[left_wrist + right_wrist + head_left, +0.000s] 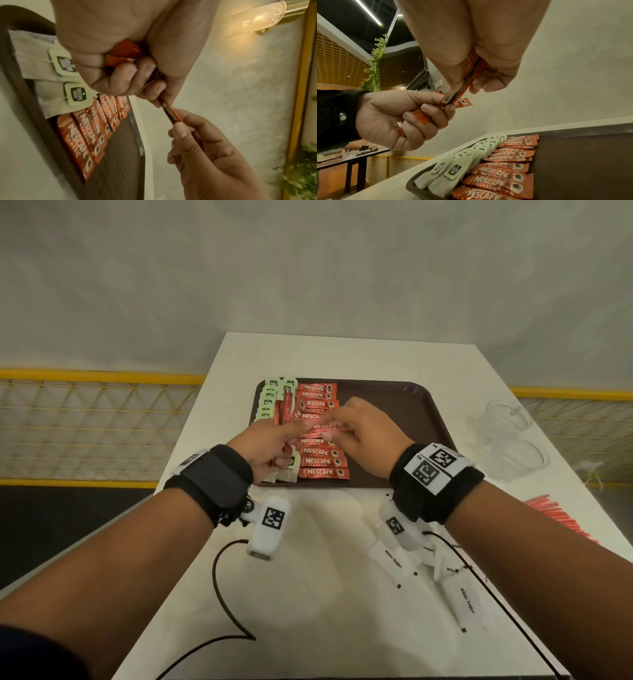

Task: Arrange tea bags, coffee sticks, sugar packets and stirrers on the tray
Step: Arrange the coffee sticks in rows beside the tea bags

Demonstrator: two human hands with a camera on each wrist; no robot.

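A brown tray (pixel 404 419) carries a column of tea bags (pixel 269 402) along its left side and a column of red coffee sticks (pixel 322 462) beside them. Above these, my left hand (pixel 270 445) grips a bundle of coffee sticks (pixel 126 54) in its fist. My right hand (pixel 363 436) pinches the end of one coffee stick (pixel 171 113) that sticks out of that bundle. In the right wrist view this stick (pixel 467 77) runs between thumb and fingers toward the left hand (pixel 393 116). The tray's right half is bare.
White sugar packets (pixel 459 587) lie scattered on the white table near its front right. Red stirrers (pixel 555 518) lie at the right edge. Clear glass cups (pixel 507 440) stand right of the tray. A black cable (pixel 222 594) loops across the near table.
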